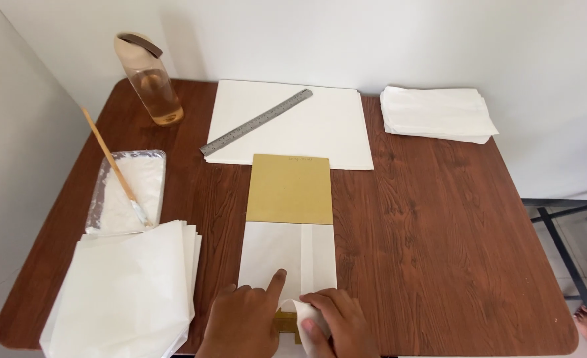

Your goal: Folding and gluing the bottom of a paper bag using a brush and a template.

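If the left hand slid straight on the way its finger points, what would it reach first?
The left hand points up the white folded paper. Going straight on, it would likely meet the tan cardboard sheet first, then the large white sheet beyond.

Table (426,219): dark reddish-brown wood-grain top, smooth, faint sheen.
Folded sheet (287,255) under the left hand (244,321) and right hand (336,325): thin white paper, matt.
Card (289,189): stiff mustard-brown board, matt, smooth.
Ruler (256,122): brushed grey metal, dull gleam.
Large sheet (320,126) and two stacks (131,285) (436,113): white matt paper.
Tray (126,192): clear glossy plastic holding white paste.
Brush (111,162): pale wooden handle.
Bottle (151,79): clear, glossy; matt beige cap.
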